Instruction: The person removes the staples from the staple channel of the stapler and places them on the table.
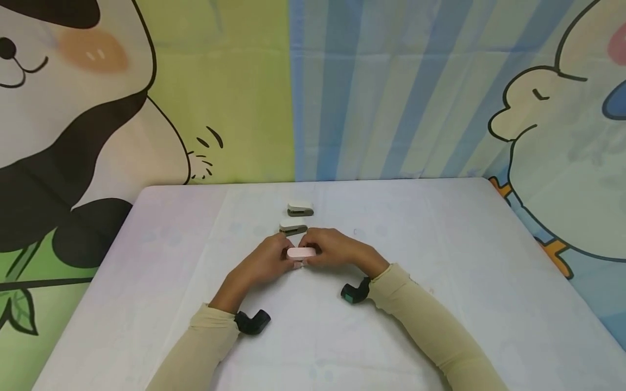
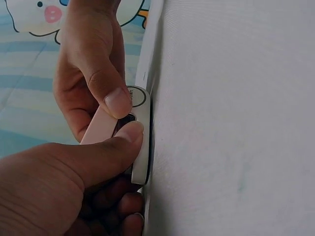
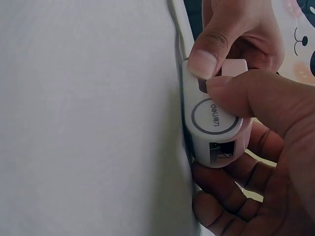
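Both hands hold a small pink and white stapler [image 1: 301,253] above the middle of the table. My left hand [image 1: 266,258] grips its left end and my right hand [image 1: 337,247] its right end. In the left wrist view the two thumbs press close together on the white side of the stapler [image 2: 141,157], beside a dark slot. The right wrist view shows the round deli logo and a dark opening at the end of the stapler [image 3: 214,118], with metal inside. Fingers curl around behind it, partly hidden.
Just beyond the hands lies a white and grey stapler [image 1: 293,228], and a second similar stapler [image 1: 300,210] lies farther back. A white cloth covers the table [image 1: 171,271]. Behind it hangs a cartoon-printed curtain [image 1: 244,81]. Black wrist cameras sit at both cuffs.
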Action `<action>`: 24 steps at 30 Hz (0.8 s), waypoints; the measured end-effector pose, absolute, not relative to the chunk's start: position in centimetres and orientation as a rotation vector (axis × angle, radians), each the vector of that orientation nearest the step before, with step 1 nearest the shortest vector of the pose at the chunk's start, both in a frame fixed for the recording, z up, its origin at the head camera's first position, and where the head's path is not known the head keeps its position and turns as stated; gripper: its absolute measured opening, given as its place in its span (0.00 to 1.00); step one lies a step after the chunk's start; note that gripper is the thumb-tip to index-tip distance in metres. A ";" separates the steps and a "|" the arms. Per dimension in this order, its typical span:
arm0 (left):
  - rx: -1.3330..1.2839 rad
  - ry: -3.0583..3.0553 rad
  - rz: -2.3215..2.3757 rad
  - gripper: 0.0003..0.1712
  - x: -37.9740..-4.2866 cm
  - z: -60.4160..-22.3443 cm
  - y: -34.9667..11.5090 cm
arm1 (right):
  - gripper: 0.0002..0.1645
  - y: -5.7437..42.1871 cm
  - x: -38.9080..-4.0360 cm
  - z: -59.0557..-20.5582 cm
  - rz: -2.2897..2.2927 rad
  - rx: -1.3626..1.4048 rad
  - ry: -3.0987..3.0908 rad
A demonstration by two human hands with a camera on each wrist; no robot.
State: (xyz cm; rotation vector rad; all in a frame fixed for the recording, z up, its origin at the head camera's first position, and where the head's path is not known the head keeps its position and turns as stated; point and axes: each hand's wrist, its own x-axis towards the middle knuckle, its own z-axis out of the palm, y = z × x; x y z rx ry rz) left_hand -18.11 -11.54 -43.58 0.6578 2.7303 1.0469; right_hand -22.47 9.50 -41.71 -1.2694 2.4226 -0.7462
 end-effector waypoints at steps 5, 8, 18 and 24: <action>0.609 2.703 1.107 0.09 -18.0 -43.7 -11.6 | 0.11 9.3 -22.4 -41.6 -0.671 -1.285 2.439; 0.603 2.696 1.099 0.10 -18.0 -43.6 -11.5 | 0.11 9.2 -22.2 -41.3 -0.616 -1.312 2.452; 0.518 2.675 1.089 0.14 -17.9 -43.1 -10.8 | 0.09 8.8 -20.7 -40.1 -0.488 -1.412 2.566; 0.500 2.710 1.063 0.15 -17.7 -43.4 -10.7 | 0.06 8.5 -20.0 -40.1 -0.409 -1.443 2.602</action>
